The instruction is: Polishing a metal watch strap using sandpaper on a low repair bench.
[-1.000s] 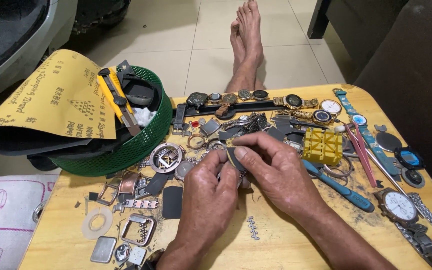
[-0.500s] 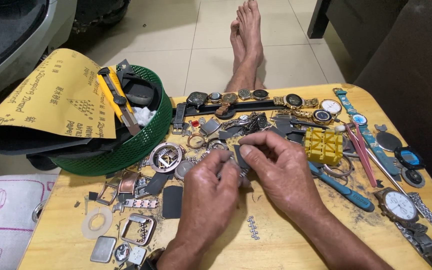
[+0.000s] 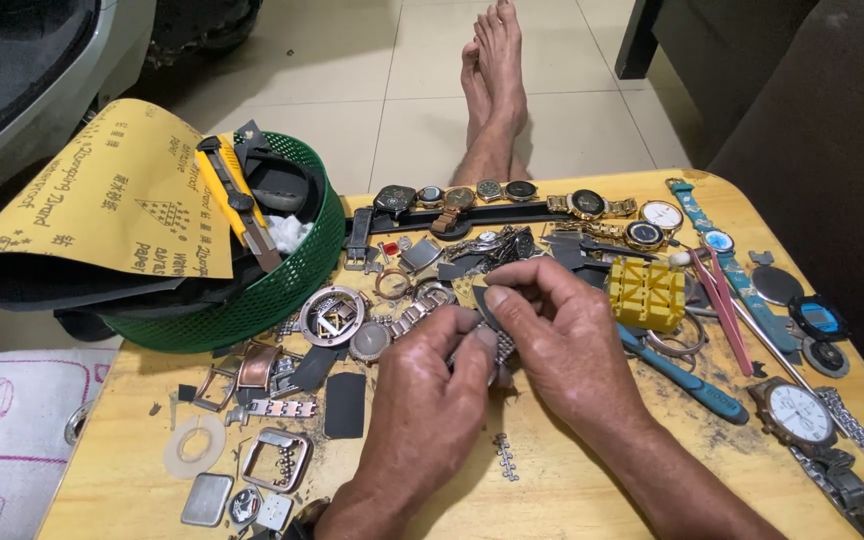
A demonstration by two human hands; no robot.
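A short length of metal link band (image 3: 501, 347), silvery and finely ribbed, is held over the middle of the wooden desk (image 3: 592, 490), just left of the yellow plastic block (image 3: 646, 293). The left hand (image 3: 430, 400) is closed on the band from below, with thumb and forefinger pinched on its edge. The right hand (image 3: 562, 335) is curled over the band from above; its fingertips (image 3: 497, 297) are pressed together at the band's upper end, and a small dark piece appears to be gripped there, though its kind cannot be told.

The yellow plastic block, square and slotted, is taken as landmark. Just below and right of it a blue-handled tool (image 3: 692, 380) lies slantwise on the scuffed desk top. Right of the block, pink tweezers (image 3: 724, 312) are laid beside a teal strap (image 3: 727, 255). Farther right and lower, a round white-dialled watch (image 3: 797, 412) on a steel bracelet is seen. Behind the block, a row of round watches (image 3: 512, 195) is ranged along the far edge. Well left of the block, a green mesh basket (image 3: 282, 290) carries a yellow sheet of sandpaper (image 3: 112, 200) and a yellow utility knife (image 3: 237, 205). Between basket and hands, a round openwork metal case (image 3: 332, 315) rests. Low on the left, square metal case frames (image 3: 277, 460) and a pale flat ring (image 3: 195, 445) are scattered.
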